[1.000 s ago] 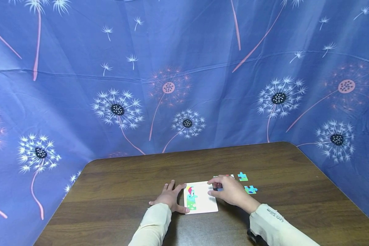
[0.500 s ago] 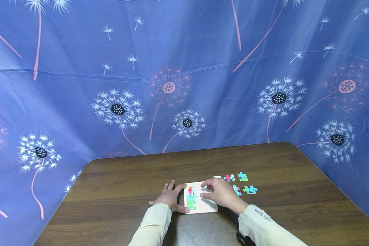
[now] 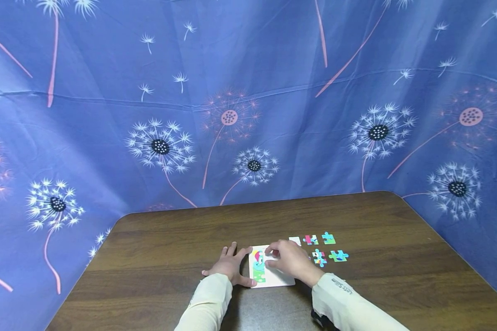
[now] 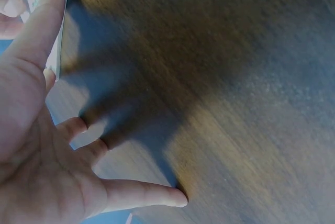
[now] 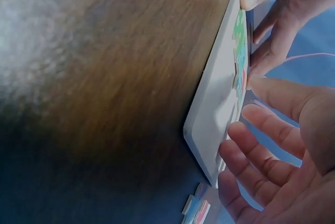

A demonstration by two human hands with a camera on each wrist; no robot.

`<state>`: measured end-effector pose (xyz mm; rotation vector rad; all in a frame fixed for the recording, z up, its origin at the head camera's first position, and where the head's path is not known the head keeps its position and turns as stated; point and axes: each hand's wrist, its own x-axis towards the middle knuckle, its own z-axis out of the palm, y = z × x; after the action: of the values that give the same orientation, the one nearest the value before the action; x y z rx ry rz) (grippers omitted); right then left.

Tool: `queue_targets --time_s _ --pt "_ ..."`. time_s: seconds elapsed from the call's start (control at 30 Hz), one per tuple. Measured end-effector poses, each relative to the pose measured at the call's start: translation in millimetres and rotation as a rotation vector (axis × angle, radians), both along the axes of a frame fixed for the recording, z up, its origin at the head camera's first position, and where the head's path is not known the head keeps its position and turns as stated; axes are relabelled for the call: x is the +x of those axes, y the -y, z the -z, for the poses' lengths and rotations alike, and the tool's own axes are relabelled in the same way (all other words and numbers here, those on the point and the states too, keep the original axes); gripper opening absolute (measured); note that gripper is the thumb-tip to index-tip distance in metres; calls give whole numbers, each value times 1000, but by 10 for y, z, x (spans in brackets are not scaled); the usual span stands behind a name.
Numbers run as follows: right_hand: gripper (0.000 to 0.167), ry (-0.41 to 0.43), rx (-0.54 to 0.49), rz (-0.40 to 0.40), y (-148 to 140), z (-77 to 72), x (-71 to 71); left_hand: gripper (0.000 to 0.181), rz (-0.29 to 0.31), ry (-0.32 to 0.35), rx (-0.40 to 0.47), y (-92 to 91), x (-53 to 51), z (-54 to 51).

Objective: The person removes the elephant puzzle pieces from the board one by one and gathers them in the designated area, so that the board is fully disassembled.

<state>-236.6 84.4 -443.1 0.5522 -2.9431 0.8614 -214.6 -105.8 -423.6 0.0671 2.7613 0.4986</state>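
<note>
A white board (image 3: 281, 278) lies on the table, with a colourful picture strip (image 3: 258, 271) along its left side. Spread fingers of the left hand (image 3: 228, 268) rest at the board's left edge, the thumb on its near corner and the index finger at its far corner. Over the board is the right hand (image 3: 294, 261), its fingers bent loosely with no piece visible between them. In the right wrist view, the right thumb of this hand (image 5: 293, 130) is at the strip's edge; whether it touches is unclear.
Several loose puzzle pieces lie right of the board, among them a red one (image 3: 310, 239), a green-blue one (image 3: 328, 237) and another blue-green one (image 3: 338, 255). A white piece (image 3: 295, 240) is beyond the right hand. Behind the brown table (image 3: 161, 248) hangs a blue flowered cloth (image 3: 298, 151).
The right hand has moved left across the board toward the picture strip, uncovering pieces on the table. The left hand and the board have stayed in place.
</note>
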Motion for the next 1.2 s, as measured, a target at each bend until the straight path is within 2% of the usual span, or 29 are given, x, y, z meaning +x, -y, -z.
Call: queue_targets --time_s 0.23,0.57,0.77,0.97,1.2 --pt "20 -3 28 -10 73 -2 -39 86 -3 2 4 -2 10 -11" --pt "20 -83 102 -26 160 13 -51 85 -6 5 -8 -7 7 -20" --pt "20 -91 135 -16 194 22 -39 86 -8 -1 -2 -6 11 -14" --pt "21 -90 118 -19 204 3 -31 86 -9 -3 -6 -8 10 -7" --pt "22 -54 113 -25 225 -61 -25 86 -13 -1 -7 -11 15 -9"
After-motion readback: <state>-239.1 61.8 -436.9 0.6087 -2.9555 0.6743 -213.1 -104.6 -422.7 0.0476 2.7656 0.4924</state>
